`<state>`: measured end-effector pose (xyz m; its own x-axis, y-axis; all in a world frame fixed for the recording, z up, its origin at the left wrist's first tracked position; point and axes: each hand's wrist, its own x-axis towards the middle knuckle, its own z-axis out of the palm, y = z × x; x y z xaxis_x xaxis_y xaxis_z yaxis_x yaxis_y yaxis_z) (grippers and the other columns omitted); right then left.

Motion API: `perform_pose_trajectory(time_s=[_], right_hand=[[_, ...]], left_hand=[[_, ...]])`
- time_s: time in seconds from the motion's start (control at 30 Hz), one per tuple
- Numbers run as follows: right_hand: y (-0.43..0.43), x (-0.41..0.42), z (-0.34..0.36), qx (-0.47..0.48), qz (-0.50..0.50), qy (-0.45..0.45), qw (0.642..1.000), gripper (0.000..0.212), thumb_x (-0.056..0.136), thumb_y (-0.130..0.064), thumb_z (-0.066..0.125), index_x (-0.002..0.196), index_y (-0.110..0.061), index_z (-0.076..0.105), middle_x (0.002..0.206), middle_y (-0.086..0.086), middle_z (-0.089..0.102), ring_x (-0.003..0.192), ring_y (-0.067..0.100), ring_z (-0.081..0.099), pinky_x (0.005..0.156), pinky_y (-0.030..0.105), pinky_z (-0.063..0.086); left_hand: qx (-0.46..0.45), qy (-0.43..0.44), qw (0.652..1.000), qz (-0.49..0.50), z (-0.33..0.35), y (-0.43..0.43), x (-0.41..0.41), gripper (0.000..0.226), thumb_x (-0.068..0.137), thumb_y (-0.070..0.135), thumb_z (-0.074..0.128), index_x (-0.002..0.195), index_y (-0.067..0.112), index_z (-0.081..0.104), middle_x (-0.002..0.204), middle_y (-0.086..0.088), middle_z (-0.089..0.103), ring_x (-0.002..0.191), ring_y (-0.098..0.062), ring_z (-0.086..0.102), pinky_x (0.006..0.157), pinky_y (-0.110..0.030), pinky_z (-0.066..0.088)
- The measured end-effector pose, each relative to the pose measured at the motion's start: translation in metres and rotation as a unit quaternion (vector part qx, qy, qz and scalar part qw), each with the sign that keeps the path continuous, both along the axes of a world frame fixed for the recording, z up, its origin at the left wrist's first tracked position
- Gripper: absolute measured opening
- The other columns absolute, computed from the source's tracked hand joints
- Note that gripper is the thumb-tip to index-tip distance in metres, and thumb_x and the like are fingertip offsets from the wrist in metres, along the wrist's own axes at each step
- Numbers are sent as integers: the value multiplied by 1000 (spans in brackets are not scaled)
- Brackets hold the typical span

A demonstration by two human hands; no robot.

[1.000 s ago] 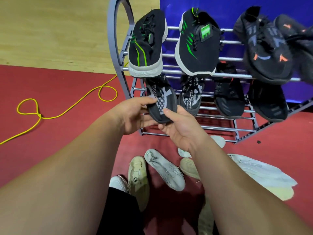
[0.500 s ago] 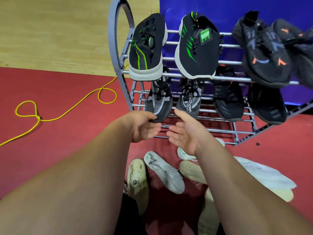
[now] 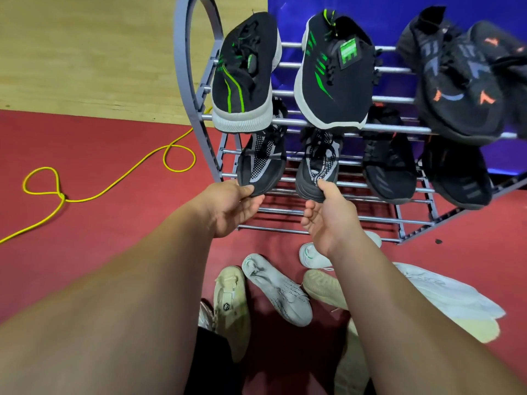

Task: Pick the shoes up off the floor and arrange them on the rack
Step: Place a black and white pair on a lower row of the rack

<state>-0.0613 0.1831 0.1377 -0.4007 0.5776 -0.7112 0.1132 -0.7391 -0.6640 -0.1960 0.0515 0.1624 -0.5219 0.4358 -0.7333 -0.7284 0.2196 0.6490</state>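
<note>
Thin yellow cable (image 3: 62, 196) snaking across the red floor mat (image 3: 99, 143), two loops in it. Beyond the mat, pale wooden flooring (image 3: 99, 52), and a blue panel (image 3: 385, 12) standing at the back.

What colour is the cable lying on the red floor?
The cable is yellow; head view.
</note>
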Motion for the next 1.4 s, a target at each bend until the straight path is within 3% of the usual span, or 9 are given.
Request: perform_pose_trajectory(time_s=[0.27,0.43,0.6,0.9,1.03,1.4], right_hand=[[1,-7,-3,15,10,8,1000,28,93,-38,66,103,-11,67,56,-2,51,49,13,43,52,30,39],[3,-8,-4,10,12,10,1000,31,91,-39,66,108,-13,67,57,-3,48,49,13,40,53,30,38],[3,-10,-7,7,10,22,1000,43,92,-45,67,121,-13,67,58,-4,47,49,12,40,53,29,39],[-5,-18,-7,37,18,35,999,48,95,-54,66,111,-9,67,66,1,64,56,14,58,60,30,53],[-5,-18,-8,39,30,33,998,52,96,-55,63,106,-5,68,69,3,67,59,14,61,61,29,55],[-2,-20,-10,42,19,39,998,56,95,-55,65,115,-2,67,69,3,65,57,13,60,60,28,54]], left_hand=[[34,-9,999,-5,-1,-2,-1,15,106,8,51,99,16,61,94,-6,74,69,-7,74,63,-19,61],[36,-14,999,14,-4,-3,-3,17,107,11,51,94,18,60,89,-3,73,79,-10,71,63,-20,60],[3,4,1000,11,-8,2,-6,15,108,19,51,98,17,62,84,-1,72,74,-9,68,55,-18,58],[3,4,1000,7,-8,2,-10,19,106,21,54,121,12,61,83,-1,76,72,-8,67,53,-19,55],[6,8,1000,7,-9,4,-11,16,107,23,53,119,14,59,94,-2,76,72,-8,66,57,-20,53],[-20,22,1000,-3,-12,5,-14,21,105,26,55,117,11,65,90,-1,76,62,-7,67,57,-20,53]])
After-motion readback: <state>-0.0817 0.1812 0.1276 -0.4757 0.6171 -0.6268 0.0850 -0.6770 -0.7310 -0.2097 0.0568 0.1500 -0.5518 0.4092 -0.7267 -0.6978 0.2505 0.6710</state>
